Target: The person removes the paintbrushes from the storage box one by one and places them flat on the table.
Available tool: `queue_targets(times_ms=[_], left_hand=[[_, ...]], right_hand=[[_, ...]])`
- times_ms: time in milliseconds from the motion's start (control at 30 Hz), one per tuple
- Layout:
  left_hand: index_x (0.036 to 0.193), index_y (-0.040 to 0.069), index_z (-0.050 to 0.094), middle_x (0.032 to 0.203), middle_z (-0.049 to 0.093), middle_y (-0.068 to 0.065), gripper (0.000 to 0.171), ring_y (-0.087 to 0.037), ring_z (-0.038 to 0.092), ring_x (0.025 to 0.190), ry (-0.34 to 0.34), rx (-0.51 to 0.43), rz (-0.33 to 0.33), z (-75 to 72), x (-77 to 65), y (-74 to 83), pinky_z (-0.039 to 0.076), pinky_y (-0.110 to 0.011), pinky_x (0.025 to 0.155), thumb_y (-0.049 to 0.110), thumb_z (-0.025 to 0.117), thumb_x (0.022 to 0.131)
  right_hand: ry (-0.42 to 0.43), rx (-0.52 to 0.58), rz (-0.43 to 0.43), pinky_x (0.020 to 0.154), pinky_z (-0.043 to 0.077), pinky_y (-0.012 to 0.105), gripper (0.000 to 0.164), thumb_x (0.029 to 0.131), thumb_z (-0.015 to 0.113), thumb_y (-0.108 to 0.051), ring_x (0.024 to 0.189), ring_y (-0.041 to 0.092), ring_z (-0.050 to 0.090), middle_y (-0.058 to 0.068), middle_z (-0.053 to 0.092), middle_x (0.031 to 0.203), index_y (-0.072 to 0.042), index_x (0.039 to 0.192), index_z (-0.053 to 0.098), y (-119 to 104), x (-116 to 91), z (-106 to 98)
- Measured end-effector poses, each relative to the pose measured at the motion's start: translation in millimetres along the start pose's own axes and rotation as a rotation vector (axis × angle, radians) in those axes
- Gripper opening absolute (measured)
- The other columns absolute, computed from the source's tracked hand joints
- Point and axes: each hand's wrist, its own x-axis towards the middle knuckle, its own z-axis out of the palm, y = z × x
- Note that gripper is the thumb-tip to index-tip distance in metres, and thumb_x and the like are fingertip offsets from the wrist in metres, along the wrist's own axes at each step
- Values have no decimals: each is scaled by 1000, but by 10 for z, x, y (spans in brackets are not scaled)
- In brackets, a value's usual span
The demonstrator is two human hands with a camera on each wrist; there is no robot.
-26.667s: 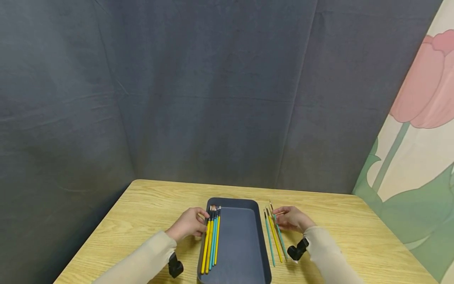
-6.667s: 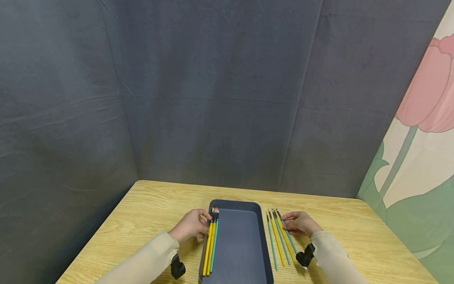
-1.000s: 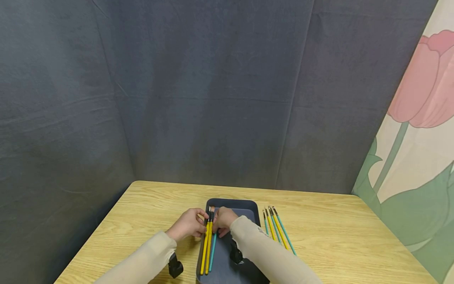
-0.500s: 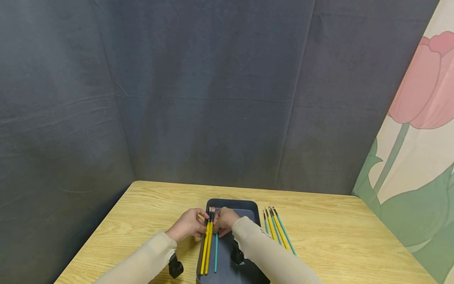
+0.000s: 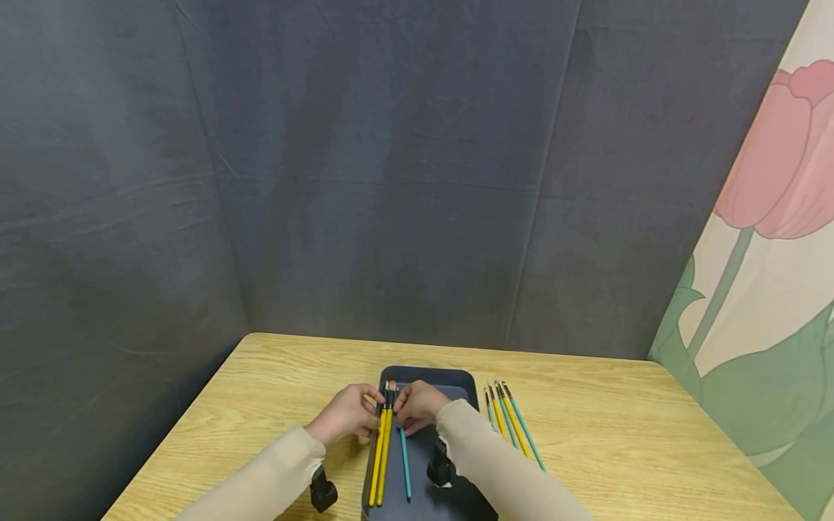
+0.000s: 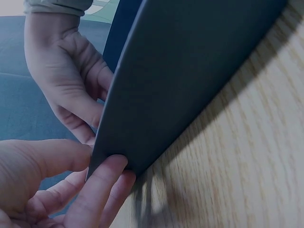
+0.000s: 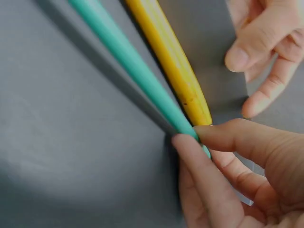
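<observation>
My right hand (image 5: pixel 420 405) pinches a teal paintbrush (image 7: pixel 128 61) between thumb and fingers, over the inside of the dark grey tray (image 5: pixel 426 374). The brush's handle slants toward me, and the fingers hide much of its bristle end. Two yellow paintbrushes (image 5: pixel 384 456) lie side by side along the tray's left wall, bristles pointing away. At that wall my left hand (image 5: pixel 348 414) grips the rim; in the left wrist view its thumb and fingers lie on either side of the tray wall (image 6: pixel 156 85).
Right of the tray, several yellow and teal paintbrushes (image 5: pixel 511 423) lie fanned on the wooden table (image 5: pixel 599 427), partly hidden by my right sleeve (image 5: pixel 502 463). A dark grey curtain (image 5: pixel 391 181) hangs behind the table, with a tulip-patterned cloth (image 5: pixel 769 217) at right.
The teal brush has shifted right, away from the yellow ones, in my right hand. Across the older frames, brushes left the tray and the row on the table grew. My left hand stayed put.
</observation>
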Motion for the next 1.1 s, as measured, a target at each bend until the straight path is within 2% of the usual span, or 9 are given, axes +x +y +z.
queue_targets(times_ms=[167, 300, 467, 633, 833, 1100], left_hand=[[111, -6, 57, 83, 53, -11, 37, -17, 54, 61, 5, -3, 7, 6, -3, -8, 55, -33, 57, -15, 66, 76], [110, -7, 57, 82, 53, -11, 37, -17, 54, 60, 10, -7, 10, 6, -3, -13, 54, -32, 55, -15, 66, 75], [109, -6, 58, 81, 53, -10, 37, -17, 53, 58, 16, -9, 16, 11, 12, -33, 53, -31, 54, -16, 66, 74], [110, -6, 58, 82, 52, -10, 37, -17, 52, 59, 12, -18, 18, 14, 23, -50, 52, -31, 54, -17, 66, 75], [110, -7, 57, 82, 53, -11, 36, -18, 53, 60, 10, -20, 21, 19, 17, -46, 53, -32, 55, -16, 66, 76], [109, -6, 58, 83, 52, -11, 35, -18, 54, 62, 19, -16, 8, 15, 16, -30, 53, -31, 55, -16, 66, 77]], right_hand=[[-30, 77, -27, 61, 59, 32, 21, 78, 67, 10, 55, 14, 57, 7, 59, 70, 6, 98, 63, 10, -27, -149], [-70, 143, -60, 70, 59, 36, 29, 80, 65, 7, 65, 15, 60, 9, 62, 80, 6, 109, 60, -20, -71, -338], [-131, 219, -143, 77, 58, 38, 38, 84, 61, 5, 76, 16, 64, 9, 61, 91, 9, 120, 53, -15, -199, -655], [-158, 257, -224, 77, 58, 34, 37, 89, 58, 2, 83, 15, 65, 8, 61, 96, 10, 123, 49, 41, -361, -1025], [-129, 283, -242, 74, 57, 29, 36, 90, 60, 2, 81, 12, 65, 5, 61, 96, 9, 123, 50, 225, -507, -1449], [-127, 267, -189, 80, 57, 30, 33, 94, 57, -1, 87, 13, 65, 4, 61, 100, 7, 125, 48, 638, -622, -1848]])
